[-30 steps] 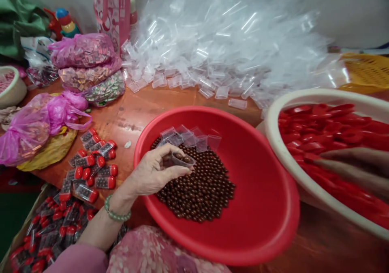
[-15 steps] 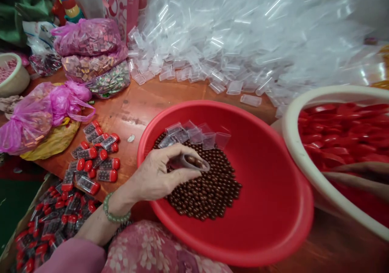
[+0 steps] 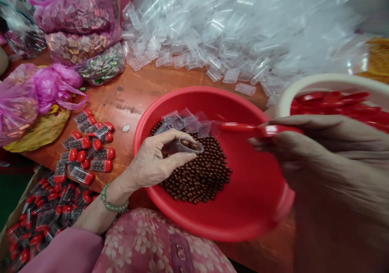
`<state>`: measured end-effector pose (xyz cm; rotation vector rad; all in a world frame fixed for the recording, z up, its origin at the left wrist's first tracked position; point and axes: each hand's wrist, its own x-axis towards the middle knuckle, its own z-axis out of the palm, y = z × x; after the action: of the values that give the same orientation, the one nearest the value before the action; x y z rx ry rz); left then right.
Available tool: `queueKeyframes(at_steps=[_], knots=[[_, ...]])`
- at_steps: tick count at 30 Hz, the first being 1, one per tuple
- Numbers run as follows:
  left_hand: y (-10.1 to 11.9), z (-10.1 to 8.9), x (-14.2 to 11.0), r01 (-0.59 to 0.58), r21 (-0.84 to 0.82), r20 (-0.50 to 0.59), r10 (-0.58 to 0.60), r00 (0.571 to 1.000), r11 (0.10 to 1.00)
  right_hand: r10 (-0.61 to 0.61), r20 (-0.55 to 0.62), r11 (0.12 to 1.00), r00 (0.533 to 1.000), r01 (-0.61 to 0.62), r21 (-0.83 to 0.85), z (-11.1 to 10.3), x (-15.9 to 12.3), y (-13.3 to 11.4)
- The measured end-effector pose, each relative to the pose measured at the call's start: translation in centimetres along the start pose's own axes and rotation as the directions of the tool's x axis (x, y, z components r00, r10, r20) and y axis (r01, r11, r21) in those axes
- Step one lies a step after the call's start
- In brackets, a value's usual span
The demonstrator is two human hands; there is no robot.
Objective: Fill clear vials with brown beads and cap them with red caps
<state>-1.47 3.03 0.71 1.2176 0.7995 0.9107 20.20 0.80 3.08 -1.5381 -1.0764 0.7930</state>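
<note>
My left hand (image 3: 161, 157) is over the red plastic basin (image 3: 219, 96), shut on a small clear plastic tube (image 3: 190, 146) holding a few brown balls. Below it lies a heap of shiny brown balls (image 3: 197, 175), with several empty clear tubes (image 3: 188, 123) resting against it. My right hand (image 3: 328, 159), large and close to the camera, pinches a red cap (image 3: 267, 130) seen nearly edge-on. That cap is over the basin, apart from the tube. A jade-green bead bracelet (image 3: 114, 204) circles my left wrist.
A cream basin (image 3: 331, 84) of red caps stands at right, partly behind my right hand. Capped tubes (image 3: 86, 151) lie on the orange table (image 3: 133, 90), with more in a box (image 3: 51, 208) at lower left. A large heap of clear tubes (image 3: 212, 29) and pink bags (image 3: 73, 11) fill the back.
My right hand has moved from the cream basin to above the red basin, now with a red cap. My left hand still has the tube. The view has tilted downward.
</note>
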Motion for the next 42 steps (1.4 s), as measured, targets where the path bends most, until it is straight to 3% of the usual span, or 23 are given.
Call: queueKeyframes(at_steps=[2,4,7,9,12,15,18,21,24,27,31,36,40,42], knots=[[-0.1,0.1,-0.2,0.009,-0.078,-0.009,-0.009,1.0,0.997,0.074,0.01,0.979,0.997,-0.074,0.189,1.6,-0.1,-0.4],[-0.1,0.2,-0.5,0.022,-0.17,-0.008,-0.024,1.0,0.985,0.189,0.105,0.933,0.976,-0.212,0.292,2.2,-0.3,-0.5],[0.1,0.4,-0.8,0.015,-0.223,-0.04,-0.024,0.999,0.975,0.305,0.271,0.885,0.913,-0.376,0.273,2.3,-0.3,-0.2],[0.2,0.6,-1.0,0.01,-0.212,-0.062,-0.024,0.998,0.977,0.316,0.316,0.88,0.895,-0.401,0.256,2.5,-0.3,0.2],[0.0,1.0,-1.2,0.03,-0.19,-0.091,-0.048,0.995,0.981,0.253,0.286,0.928,0.924,-0.315,0.198,3.1,-0.7,0.7],[-0.4,1.4,-1.3,0.025,-0.155,-0.152,-0.048,0.987,0.988,0.072,0.127,0.994,0.989,-0.081,0.067,4.0,-1.4,0.9],[-0.8,1.6,-1.3,0.022,-0.131,-0.235,-0.052,0.971,0.991,-0.043,0.055,0.999,0.998,0.043,-0.002,4.5,-2.0,0.9],[-1.1,1.5,-1.0,0.038,-0.107,-0.301,-0.069,0.951,0.994,-0.059,0.111,0.997,0.992,0.053,0.053,4.3,-2.2,1.0],[-1.4,1.4,-0.7,0.071,-0.126,-0.301,-0.107,0.948,0.989,-0.163,0.203,0.986,0.965,0.151,0.077,3.6,-2.1,1.2],[-1.5,1.2,-0.6,0.085,-0.204,-0.296,-0.144,0.944,0.975,-0.27,0.373,0.962,0.888,0.239,0.129,3.1,-1.7,1.2],[-1.4,1.2,-0.6,0.076,-0.172,-0.295,-0.125,0.947,0.982,-0.297,0.529,0.954,0.795,0.267,0.134,3.3,-1.2,1.0],[-1.5,1.2,-0.6,0.067,-0.196,-0.269,-0.119,0.956,0.978,-0.314,0.486,0.946,0.816,0.315,0.082,4.0,-0.9,1.1],[-1.6,1.4,-0.7,0.078,-0.27,-0.202,-0.136,0.97,0.96,-0.26,0.447,0.965,0.856,0.244,0.096,4.2,-1.0,1.4],[-1.5,1.5,-0.8,0.08,-0.282,-0.168,-0.131,0.977,0.956,-0.232,0.475,0.972,0.849,0.216,0.09,4.1,-1.2,1.4]])
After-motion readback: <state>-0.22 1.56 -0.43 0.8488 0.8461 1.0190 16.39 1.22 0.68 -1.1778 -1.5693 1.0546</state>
